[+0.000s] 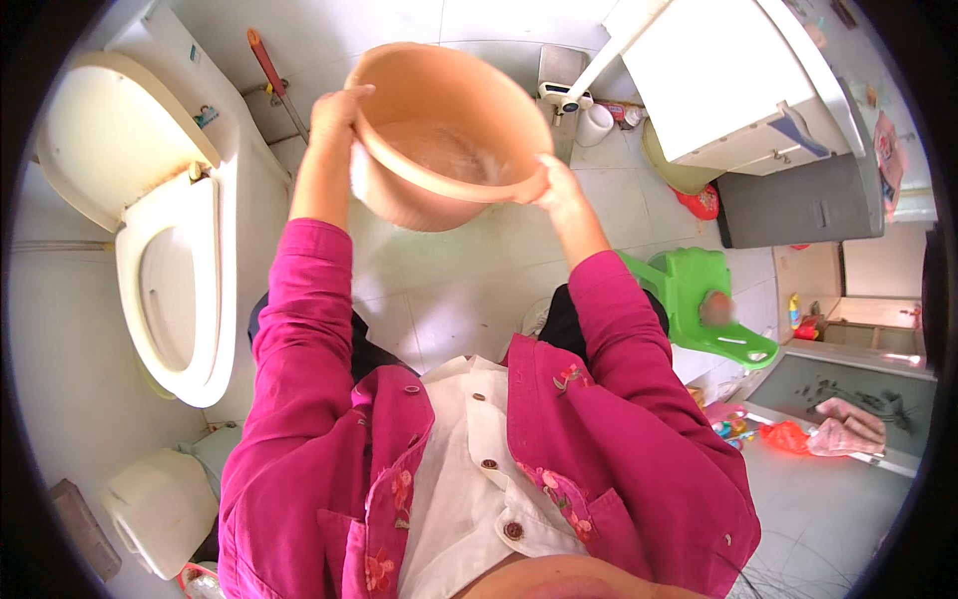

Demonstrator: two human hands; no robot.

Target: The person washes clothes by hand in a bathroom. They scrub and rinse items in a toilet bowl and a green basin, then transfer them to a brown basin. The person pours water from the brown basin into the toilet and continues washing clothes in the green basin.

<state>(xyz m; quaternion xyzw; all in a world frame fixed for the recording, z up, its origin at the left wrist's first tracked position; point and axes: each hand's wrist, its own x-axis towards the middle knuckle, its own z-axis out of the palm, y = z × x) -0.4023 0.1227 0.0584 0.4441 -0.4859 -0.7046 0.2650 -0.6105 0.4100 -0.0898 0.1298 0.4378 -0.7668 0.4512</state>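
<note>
An orange plastic bucket (434, 202) is held up in front of me above the tiled floor, its mouth tilted towards me. Some water (449, 153) with a little foam shows inside it. My left hand (334, 112) grips the rim on the left side, the thumb lying over the edge. My right hand (552, 183) grips the rim at the lower right. The underside of the bucket and most fingers of both hands are hidden.
A toilet (217, 299) with its lid up stands at left, near a red-handled tool (266, 64). At right are a green plastic stool (681, 299), a white cabinet (726, 82) and a grey bin-like box (801, 202). A white cup (595, 125) stands by the far wall.
</note>
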